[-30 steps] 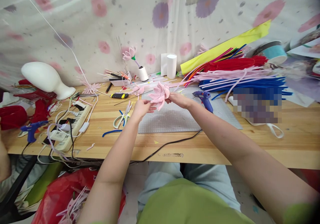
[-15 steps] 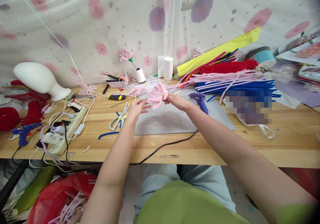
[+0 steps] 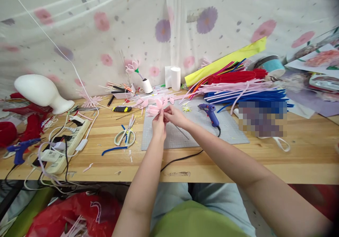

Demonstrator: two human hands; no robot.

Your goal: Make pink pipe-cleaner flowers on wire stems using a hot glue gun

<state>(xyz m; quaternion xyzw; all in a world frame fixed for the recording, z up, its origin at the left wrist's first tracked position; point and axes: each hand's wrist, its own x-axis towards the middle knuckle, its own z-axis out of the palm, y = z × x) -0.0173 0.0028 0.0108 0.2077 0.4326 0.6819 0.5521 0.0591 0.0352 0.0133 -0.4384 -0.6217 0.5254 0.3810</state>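
Because your left hand (image 3: 159, 126) and right hand (image 3: 175, 116) meet at the base of the pink flower (image 3: 154, 108), each pinching it from its own side, the petals seem to be left free and uncrushed, raised just above the far left corner of the grey mat (image 3: 225, 133). The flower looks fuzzy and pale, its looped petals fanned away from you, a thin stem (image 3: 183, 133) slanting down toward the mat, between the scissors (image 3: 125, 135) and the glue gun (image 3: 210, 111).
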